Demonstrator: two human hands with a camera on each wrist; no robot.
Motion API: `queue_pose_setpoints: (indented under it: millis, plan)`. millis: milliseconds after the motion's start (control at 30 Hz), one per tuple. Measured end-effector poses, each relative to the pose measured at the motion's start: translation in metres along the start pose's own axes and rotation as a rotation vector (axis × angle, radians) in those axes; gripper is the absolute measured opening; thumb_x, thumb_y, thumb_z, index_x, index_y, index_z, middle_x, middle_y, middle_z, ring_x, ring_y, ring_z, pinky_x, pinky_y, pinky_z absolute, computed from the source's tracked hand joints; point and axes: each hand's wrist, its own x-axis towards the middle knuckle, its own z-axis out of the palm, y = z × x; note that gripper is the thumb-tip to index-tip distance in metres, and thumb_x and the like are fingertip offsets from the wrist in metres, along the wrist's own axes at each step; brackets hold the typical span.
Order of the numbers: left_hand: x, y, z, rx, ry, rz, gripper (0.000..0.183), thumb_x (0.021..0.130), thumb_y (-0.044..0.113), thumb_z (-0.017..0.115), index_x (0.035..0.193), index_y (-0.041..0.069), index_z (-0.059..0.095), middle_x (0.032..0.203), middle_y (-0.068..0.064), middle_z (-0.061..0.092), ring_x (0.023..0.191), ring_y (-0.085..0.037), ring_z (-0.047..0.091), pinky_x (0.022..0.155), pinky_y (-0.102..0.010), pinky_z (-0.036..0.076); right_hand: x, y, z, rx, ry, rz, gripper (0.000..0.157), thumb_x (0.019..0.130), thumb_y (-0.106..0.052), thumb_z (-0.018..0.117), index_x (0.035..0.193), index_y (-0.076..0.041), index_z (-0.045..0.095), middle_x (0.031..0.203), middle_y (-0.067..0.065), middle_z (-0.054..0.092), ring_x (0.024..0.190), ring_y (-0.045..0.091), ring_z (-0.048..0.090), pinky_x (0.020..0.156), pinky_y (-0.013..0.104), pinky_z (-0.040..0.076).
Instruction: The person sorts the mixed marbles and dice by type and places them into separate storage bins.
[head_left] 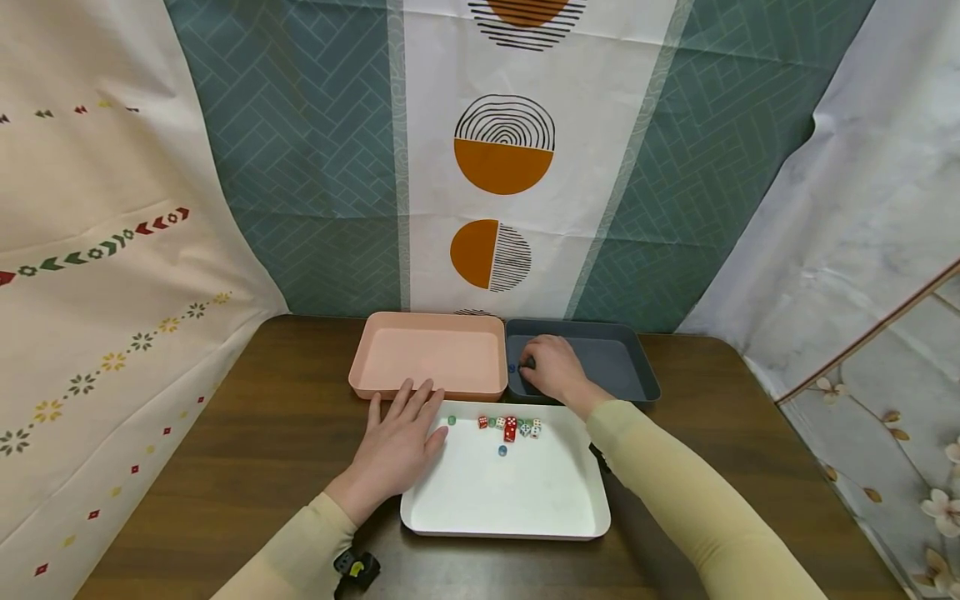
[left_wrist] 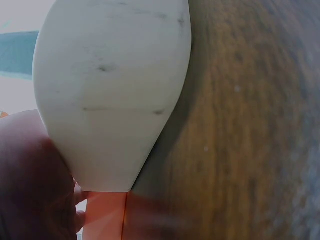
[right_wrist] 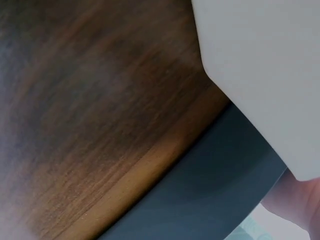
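one blue bead [head_left: 502, 451] below the dice [head_left: 510, 423], down-left of the right hand [head_left: 553, 367]

what seems to matter most is that line: bead and dice lie below the right hand and mostly to its left, in the white tray [head_left: 510, 504] at the bottom centre of the frame. red and white dice, with green bits among them, make a rough row whose long axis runs left to right near the tray's upper edge; its right end is nearer the right hand. a green bead [head_left: 452, 420] sits apart at far left, just beside the left hand [head_left: 397, 450].

the left hand's fingers are straight and spread, overlapping the lower wall of the pink tray [head_left: 427, 325]; i cannot tell whether they touch it. the right hand, fingers bent, is at the left part of the dark grey tray [head_left: 611, 358]. small blue pieces [head_left: 512, 368] lie there beside its fingertips; whether it pinches anything, i cannot tell.
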Motion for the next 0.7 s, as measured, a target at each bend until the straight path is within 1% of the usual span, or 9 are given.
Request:
queue_pose_setpoints:
  millis: [100,333,700]
  plan:
    - [0.0000,0.0002,-0.0005,-0.004,0.001,0.000,0.067,0.115,0.044,0.058,0.171,0.012,0.043,0.179,-0.012,0.033,0.168,-0.040,0.019,0.126,-0.078,0.011,0.0002,-0.0001,0.0000,0.002,0.000,0.000,0.014,0.102,-0.019,0.081,0.112,-0.010,0.083,0.139,0.016,0.071,0.140,0.039,0.058,0.125,0.054,0.038]
    - [0.0015,0.0006,0.0003,-0.009,-0.024,-0.009,0.067,0.115,0.045,0.056,0.172,0.014,0.041,0.180,-0.010,0.030,0.168,-0.040,0.016,0.127,-0.078,0.008,-0.0008,0.0002,-0.0001,0.009,0.007,0.003,0.014,0.102,-0.019,0.081,0.113,-0.009,0.082,0.139,0.017,0.071,0.140,0.040,0.058,0.125,0.055,0.037]
    - [0.0013,0.0007,0.0000,-0.008,-0.013,-0.008,0.067,0.115,0.045,0.057,0.172,0.013,0.042,0.180,-0.011,0.032,0.168,-0.040,0.018,0.127,-0.078,0.009,-0.0013,0.0017,0.0018,0.012,0.013,-0.005,0.016,0.102,-0.018,0.082,0.115,-0.010,0.082,0.139,0.016,0.071,0.139,0.038,0.059,0.125,0.053,0.038]
